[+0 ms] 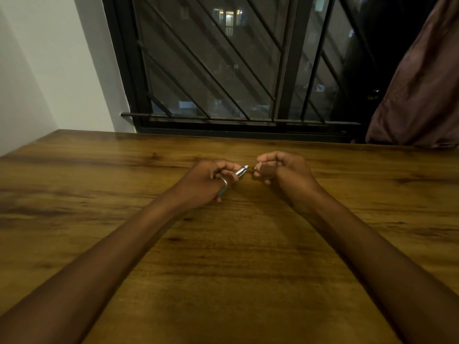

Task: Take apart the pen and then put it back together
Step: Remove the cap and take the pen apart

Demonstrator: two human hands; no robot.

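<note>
My left hand is closed around the pen, a silvery barrel with a blue and white tip that points right and slightly away from me. A teal end of the pen pokes out below my ring finger. A short gap away, my right hand pinches a very small part between thumb and forefinger, right opposite the pen's tip. The small part is mostly hidden by my fingers, so I cannot tell which piece it is. Both hands hover just above the wooden table.
The wooden table runs up to a dark barred window at the back. A brownish curtain hangs at the right and touches the table's far edge. A white wall stands at the left.
</note>
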